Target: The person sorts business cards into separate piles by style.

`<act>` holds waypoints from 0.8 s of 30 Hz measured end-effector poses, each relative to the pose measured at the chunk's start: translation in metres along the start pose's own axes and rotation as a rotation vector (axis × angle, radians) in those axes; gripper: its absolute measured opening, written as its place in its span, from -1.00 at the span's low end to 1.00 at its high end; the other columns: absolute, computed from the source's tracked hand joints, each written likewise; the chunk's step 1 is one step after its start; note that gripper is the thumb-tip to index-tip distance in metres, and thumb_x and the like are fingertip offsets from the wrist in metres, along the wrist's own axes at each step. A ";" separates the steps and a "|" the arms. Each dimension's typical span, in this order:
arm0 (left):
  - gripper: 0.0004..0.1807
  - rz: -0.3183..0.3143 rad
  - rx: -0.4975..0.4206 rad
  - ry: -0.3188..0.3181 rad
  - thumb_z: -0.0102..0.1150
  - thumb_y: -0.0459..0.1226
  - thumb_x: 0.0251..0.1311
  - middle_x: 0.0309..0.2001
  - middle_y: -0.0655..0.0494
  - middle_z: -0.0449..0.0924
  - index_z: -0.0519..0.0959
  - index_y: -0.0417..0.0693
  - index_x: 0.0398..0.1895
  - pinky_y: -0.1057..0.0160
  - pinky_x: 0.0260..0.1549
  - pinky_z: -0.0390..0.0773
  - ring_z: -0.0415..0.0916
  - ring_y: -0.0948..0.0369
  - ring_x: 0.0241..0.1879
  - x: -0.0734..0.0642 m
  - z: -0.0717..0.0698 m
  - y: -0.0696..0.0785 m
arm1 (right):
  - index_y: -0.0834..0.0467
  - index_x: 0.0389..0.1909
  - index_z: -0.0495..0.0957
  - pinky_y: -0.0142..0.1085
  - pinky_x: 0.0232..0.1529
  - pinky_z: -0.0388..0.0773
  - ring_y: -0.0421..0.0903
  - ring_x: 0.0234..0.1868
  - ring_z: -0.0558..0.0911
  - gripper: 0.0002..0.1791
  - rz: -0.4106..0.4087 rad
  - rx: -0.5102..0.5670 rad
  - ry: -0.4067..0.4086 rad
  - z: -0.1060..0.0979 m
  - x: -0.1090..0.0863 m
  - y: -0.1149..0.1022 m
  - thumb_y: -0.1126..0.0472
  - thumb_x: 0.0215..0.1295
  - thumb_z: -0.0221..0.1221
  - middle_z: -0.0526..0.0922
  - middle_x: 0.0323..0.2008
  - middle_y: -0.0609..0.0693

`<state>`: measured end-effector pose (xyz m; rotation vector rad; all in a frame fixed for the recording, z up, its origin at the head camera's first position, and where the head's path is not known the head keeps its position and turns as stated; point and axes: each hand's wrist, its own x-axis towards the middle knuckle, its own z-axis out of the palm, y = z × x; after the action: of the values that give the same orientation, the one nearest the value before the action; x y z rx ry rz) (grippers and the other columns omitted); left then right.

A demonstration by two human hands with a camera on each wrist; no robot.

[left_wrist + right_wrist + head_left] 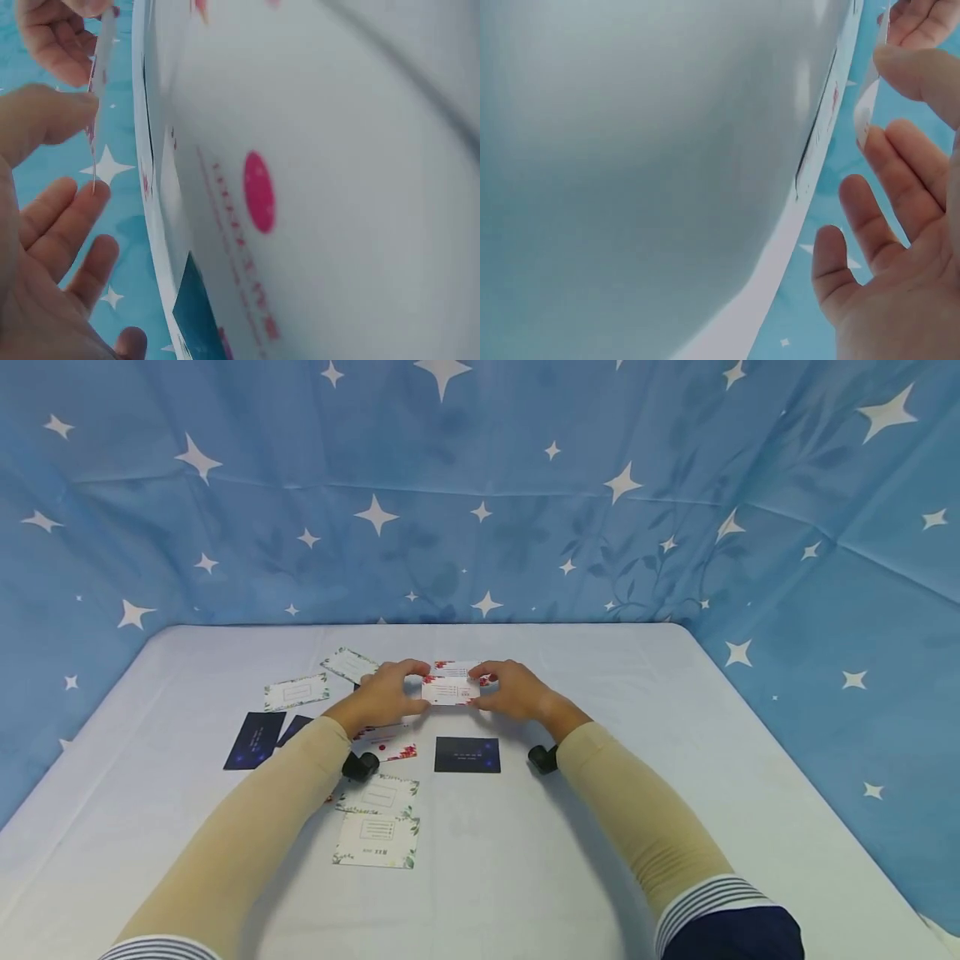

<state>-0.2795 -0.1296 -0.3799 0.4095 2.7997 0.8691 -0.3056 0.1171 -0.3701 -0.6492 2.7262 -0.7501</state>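
Observation:
Both hands pinch one white card with red flowers [450,691] by its opposite short ends. My left hand [386,693] has its end between thumb and fingertips, and my right hand [513,689] has the other. In the left wrist view the card [100,71] appears nearly edge-on, raised off the table; the right wrist view shows the same card [868,105] as a thin strip. Just beyond it lies another red-flowered card [457,668], partly covered in the head view. A dark blue card [467,755] lies nearer, between the wrists.
Left of the hands lie green-leaf cards [296,692], dark cards [255,741] and a red-flowered card [386,743], some hidden by the left arm. Nearer, two green-leaf cards [377,841] lie edge to edge. A starry blue curtain [480,485] hangs behind the white table [720,793].

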 end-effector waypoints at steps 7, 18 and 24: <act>-0.35 0.007 0.011 0.013 0.31 -0.12 0.30 0.39 0.00 0.37 0.37 0.00 0.43 -0.25 0.29 -0.03 0.13 -0.06 0.44 0.017 -0.004 0.005 | 0.04 0.36 0.46 -0.03 0.16 0.44 0.08 0.21 0.47 -0.38 0.026 0.025 0.031 -0.010 0.009 0.007 0.09 0.27 0.30 0.53 0.22 0.13; -0.37 -0.033 0.073 -0.008 0.27 -0.13 0.34 0.39 0.05 0.39 0.37 -0.01 0.45 -0.20 0.25 0.03 0.16 -0.05 0.41 0.045 -0.007 0.015 | 0.02 0.41 0.41 -0.01 0.23 0.37 0.09 0.25 0.42 -0.40 0.132 0.031 0.028 -0.013 0.026 0.016 0.09 0.36 0.27 0.46 0.29 0.15; -0.37 -0.092 0.067 -0.043 0.24 -0.13 0.35 0.42 0.02 0.34 0.36 0.03 0.46 -0.22 0.29 -0.01 0.12 -0.06 0.42 0.049 -0.002 0.011 | 0.04 0.38 0.44 -0.04 0.22 0.37 0.07 0.17 0.45 -0.43 0.134 0.026 0.015 -0.008 0.034 0.021 0.12 0.36 0.27 0.49 0.25 0.15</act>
<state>-0.3238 -0.1061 -0.3764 0.3025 2.7898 0.7397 -0.3457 0.1203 -0.3780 -0.4523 2.7362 -0.7600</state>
